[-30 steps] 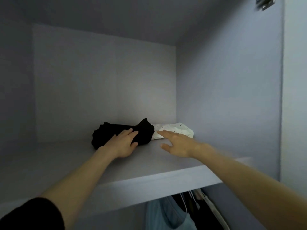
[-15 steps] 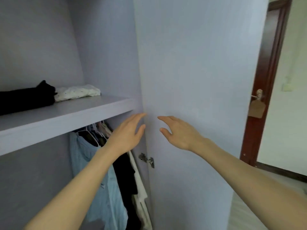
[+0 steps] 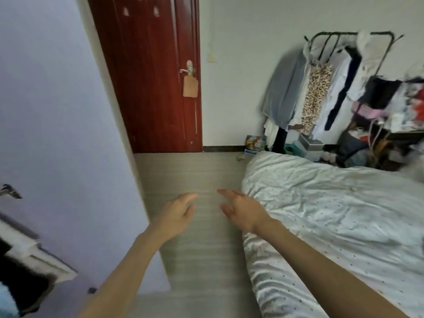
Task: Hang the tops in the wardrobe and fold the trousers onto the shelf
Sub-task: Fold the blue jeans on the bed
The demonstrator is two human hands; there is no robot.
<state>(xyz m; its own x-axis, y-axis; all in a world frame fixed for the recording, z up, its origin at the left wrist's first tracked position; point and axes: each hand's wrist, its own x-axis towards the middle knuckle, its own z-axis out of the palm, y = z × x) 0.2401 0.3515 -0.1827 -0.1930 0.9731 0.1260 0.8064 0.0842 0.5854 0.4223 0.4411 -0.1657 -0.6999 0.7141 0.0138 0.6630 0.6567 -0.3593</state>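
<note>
No top or pair of trousers waiting to be put away shows here. The bed (image 3: 344,214), at the right of the frame, carries only its crumpled dotted cover. The wardrobe's open door (image 3: 57,134) fills the left, with dark and pale blue cloth blurred at the lower left edge, probably tops already hung inside. Clothes on the rack (image 3: 321,88) at upper right may or may not belong to the task; I cannot tell.

Any such garment should be light, soft and limp, sagging wherever it is unsupported and hard to damage. A top is best taken at both shoulders, trousers at the waistband, so the cloth hangs straight.

Both hands hover over the floor (image 3: 195,175) in the lower middle. The left hand (image 3: 176,214) has relaxed, slightly bent fingers, its grip apart and holding nothing. The right hand (image 3: 243,210), in front of the bed's edge, is spread likewise and empty.
</note>
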